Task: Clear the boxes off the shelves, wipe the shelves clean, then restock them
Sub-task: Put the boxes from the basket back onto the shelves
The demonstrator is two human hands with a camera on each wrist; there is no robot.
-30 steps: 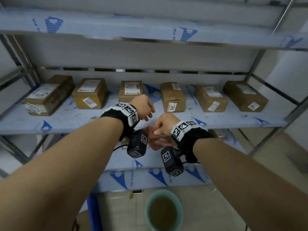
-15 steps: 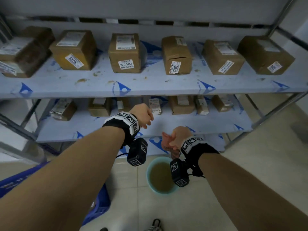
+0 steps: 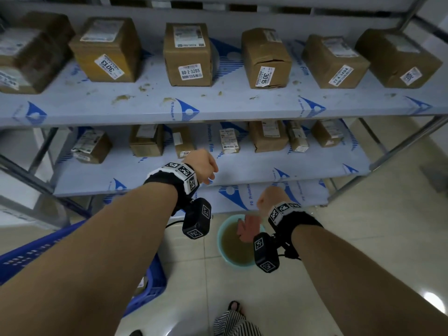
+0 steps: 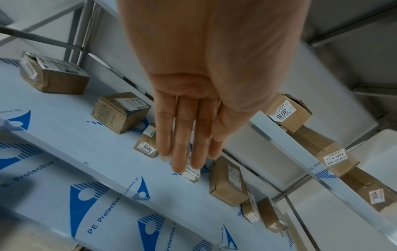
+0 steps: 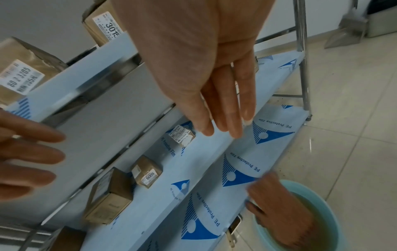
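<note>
— Cardboard first: where do the boxes stand?
— One row of boxes (image 3: pixel 188 52) sits on the upper shelf (image 3: pixel 218 105), whose front strip carries brown smears. A second row (image 3: pixel 268 135) sits toward the back of the lower shelf (image 3: pixel 242 170). Neither of my hands holds a box.

— Far left?
— A blue crate (image 3: pixel 150 284) stands on the floor beneath my left forearm.

— Left hand pose?
— My left hand (image 3: pixel 203 166) is raised in front of the lower shelf. The left wrist view shows its fingers (image 4: pixel 184 135) straight, together and empty. They are above the box marked 6005 (image 4: pixel 147 149), not touching it.

— Centre?
— A reddish-brown cloth (image 3: pixel 247 230) is at the basin (image 3: pixel 219 241) of murky water. The head view partly hides the cloth behind my wrist camera. The right wrist view shows the cloth (image 5: pixel 279 212) apart from my fingers. Whether it touches the water, I cannot tell.

— Right hand?
— My right hand (image 3: pixel 271 197) hangs lower than the left, before the bottom shelf (image 3: pixel 242 197). Its fingers (image 5: pixel 229 110) are straight, slack and empty.

— Clearance?
— The basin stands just in front of the bottom shelf's edge. Open floor tiles run rightward to the steel upright (image 3: pixel 388 158).
</note>
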